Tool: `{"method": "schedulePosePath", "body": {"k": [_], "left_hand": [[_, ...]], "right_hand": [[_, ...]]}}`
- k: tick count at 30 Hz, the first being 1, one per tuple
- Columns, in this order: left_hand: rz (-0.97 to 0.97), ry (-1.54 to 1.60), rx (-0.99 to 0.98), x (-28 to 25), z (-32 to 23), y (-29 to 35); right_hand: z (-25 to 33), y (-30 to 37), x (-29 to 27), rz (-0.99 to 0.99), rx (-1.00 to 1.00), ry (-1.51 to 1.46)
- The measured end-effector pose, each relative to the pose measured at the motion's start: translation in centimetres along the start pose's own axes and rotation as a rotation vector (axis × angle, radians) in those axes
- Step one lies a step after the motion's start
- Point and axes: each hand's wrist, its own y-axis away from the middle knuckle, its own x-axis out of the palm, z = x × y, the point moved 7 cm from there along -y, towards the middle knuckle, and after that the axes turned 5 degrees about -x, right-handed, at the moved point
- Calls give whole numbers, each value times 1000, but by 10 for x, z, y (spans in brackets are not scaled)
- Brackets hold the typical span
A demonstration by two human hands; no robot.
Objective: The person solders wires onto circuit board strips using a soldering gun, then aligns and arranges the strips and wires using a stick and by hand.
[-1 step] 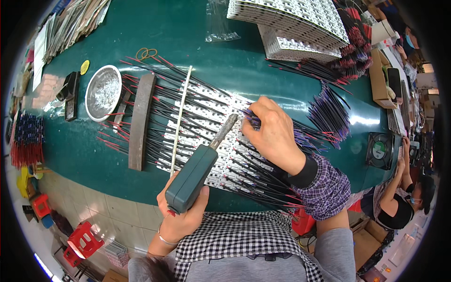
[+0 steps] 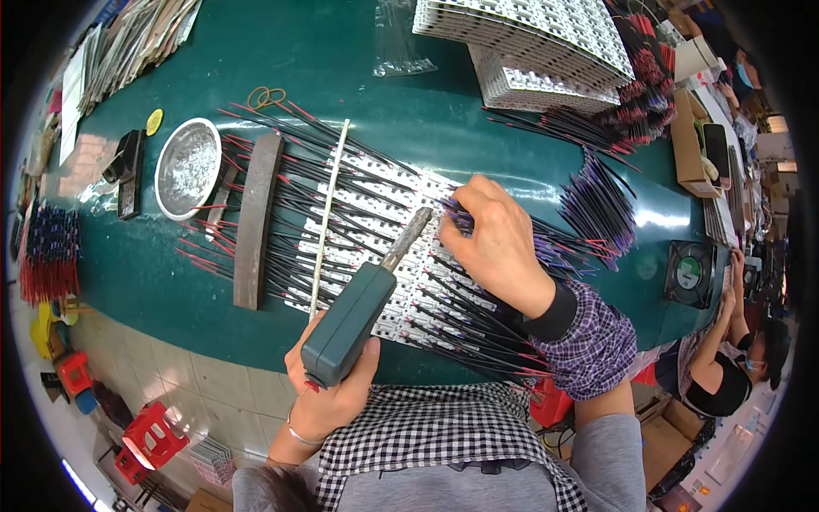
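Note:
My left hand (image 2: 333, 397) is closed around a dark green soldering gun (image 2: 348, 324). Its grey, crusted tip points up and right, over a white circuit board panel (image 2: 394, 294). My right hand (image 2: 502, 243) is just right of that tip, thumb and forefinger pinched at the panel on a thin black wire with a purple end; the fingers partly hide it. Rows of black wires with red tips (image 2: 444, 320) fan out from both sides of the panel. Across the left-hand wires lie a pale narrow strip (image 2: 328, 218) and a brown metal bar (image 2: 258, 224).
Left of the bar stand a round metal bowl (image 2: 188, 171) and a black holder (image 2: 130, 175). White board panels (image 2: 546, 51) are stacked at the back right, beside wire bundles (image 2: 597, 200). A small black fan (image 2: 693, 273) sits at the right edge, near another person's arms (image 2: 721, 316).

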Motion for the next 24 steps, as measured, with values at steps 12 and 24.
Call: {"method": "schedulePosePath", "body": {"k": [12,24], "left_hand": [[73,-30,-10,5,3,-1],[57,-5,-45,6,-3,-4]], "right_hand": [[-11,-6,0,81,11,-75],[-3,-3,1,18,-43,-35]]}}
